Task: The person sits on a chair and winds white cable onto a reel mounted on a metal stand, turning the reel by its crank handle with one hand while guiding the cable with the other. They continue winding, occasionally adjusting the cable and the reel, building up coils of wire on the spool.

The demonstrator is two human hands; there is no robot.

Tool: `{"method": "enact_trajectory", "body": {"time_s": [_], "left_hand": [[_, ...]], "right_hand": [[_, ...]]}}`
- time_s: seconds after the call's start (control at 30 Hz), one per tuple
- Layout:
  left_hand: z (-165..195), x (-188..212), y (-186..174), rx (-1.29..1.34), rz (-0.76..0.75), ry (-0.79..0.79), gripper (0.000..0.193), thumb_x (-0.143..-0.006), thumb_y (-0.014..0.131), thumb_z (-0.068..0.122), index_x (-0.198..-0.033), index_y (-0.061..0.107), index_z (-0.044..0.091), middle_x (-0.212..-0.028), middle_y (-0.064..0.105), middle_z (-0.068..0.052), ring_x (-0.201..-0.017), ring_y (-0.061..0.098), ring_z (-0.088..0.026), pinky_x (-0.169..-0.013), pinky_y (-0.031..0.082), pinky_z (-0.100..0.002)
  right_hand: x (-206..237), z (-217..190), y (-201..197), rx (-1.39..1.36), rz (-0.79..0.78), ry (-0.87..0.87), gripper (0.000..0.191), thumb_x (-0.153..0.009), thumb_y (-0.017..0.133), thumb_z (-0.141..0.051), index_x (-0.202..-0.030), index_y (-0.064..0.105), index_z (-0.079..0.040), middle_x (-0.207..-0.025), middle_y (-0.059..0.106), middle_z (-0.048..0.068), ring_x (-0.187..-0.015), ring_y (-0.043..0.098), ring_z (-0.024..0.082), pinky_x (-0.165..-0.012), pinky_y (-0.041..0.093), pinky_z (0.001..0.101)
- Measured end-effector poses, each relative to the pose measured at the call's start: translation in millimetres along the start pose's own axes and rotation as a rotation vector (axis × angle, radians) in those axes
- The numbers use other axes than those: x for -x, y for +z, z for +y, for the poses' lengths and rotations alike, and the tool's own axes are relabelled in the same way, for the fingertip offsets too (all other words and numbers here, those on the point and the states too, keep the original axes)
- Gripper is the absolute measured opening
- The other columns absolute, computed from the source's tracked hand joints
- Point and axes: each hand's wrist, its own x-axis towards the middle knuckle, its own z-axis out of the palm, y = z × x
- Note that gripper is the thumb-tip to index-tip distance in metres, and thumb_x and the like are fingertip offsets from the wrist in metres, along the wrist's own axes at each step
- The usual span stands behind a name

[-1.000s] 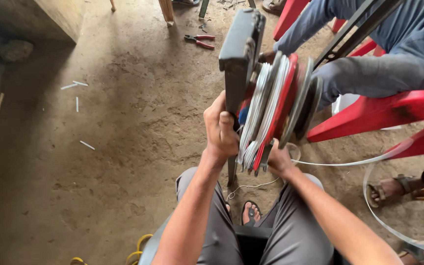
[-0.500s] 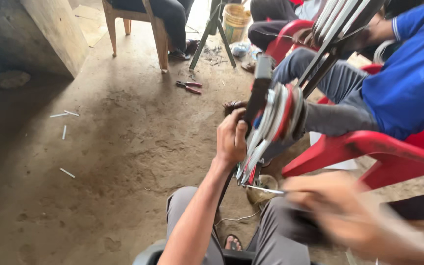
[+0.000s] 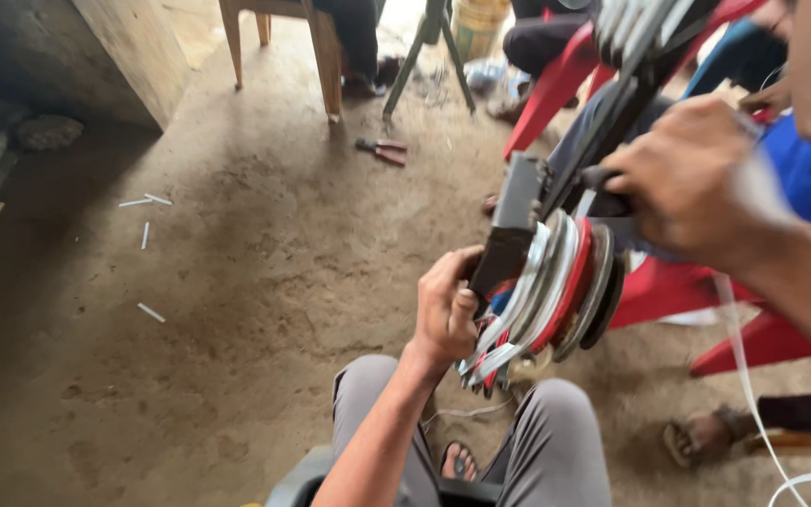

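A winding tool stands between my knees: a stack of silver and red discs (image 3: 565, 282) with a dark grey block (image 3: 513, 225) on top. My left hand (image 3: 448, 314) grips the left edge of the stack, just under the block. Higher up and to the right, my right hand (image 3: 696, 178) is blurred and closed around a dark handle (image 3: 603, 178) that sticks out beside the block. Dark metal bars (image 3: 631, 66) rise from the tool to the top edge. A white wire (image 3: 743, 376) hangs down at the right.
A person in blue sits on a red plastic chair (image 3: 668, 291) close behind the tool, a sandalled foot (image 3: 706, 437) at lower right. Red-handled pliers (image 3: 382, 148) and white scraps (image 3: 143, 202) lie on the dirt floor. Wooden chair legs (image 3: 326, 56) and a bucket (image 3: 481, 23) stand behind.
My right hand rose from under the discs to the dark handle at upper right. My left hand stayed on the stack. The view tilted up and closer.
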Motion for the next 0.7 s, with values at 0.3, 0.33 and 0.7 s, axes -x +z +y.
{"method": "enact_trajectory", "body": {"time_s": [0.3,0.33,0.7], "left_hand": [[-6,-14,-15,0.029,-0.001,-0.098,0.093,-0.103,0.025,0.078,-0.121,0.065,-0.004,-0.102,0.072,-0.016,-0.092,0.071,-0.024,-0.083,0.054,-0.034],[-7,-17,-16,0.012,0.014,-0.096,0.092,-0.104,0.025,0.077,-0.123,0.064,-0.004,-0.103,0.072,-0.016,-0.092,0.071,-0.024,-0.084,0.054,-0.034],[-16,-42,-2,-0.047,0.117,-0.157,0.077,-0.106,0.031,0.065,-0.120,0.069,0.000,-0.073,0.050,-0.009,-0.067,0.044,-0.017,-0.060,0.037,-0.033]], "right_hand": [[108,-85,266,-0.966,0.037,0.529,0.032,-0.080,0.065,-0.007,-0.112,0.062,-0.004,-0.104,0.063,0.017,-0.100,0.061,0.032,-0.091,0.050,0.0423],[117,-101,282,-1.016,0.040,0.551,0.035,-0.080,0.064,-0.007,-0.114,0.061,-0.004,-0.106,0.063,0.017,-0.101,0.061,0.032,-0.090,0.050,0.0414],[160,-222,245,-0.694,-0.240,0.536,0.011,-0.092,0.062,-0.013,-0.088,0.065,-0.003,-0.071,0.067,0.017,-0.068,0.065,0.036,-0.067,0.047,0.0499]]}}
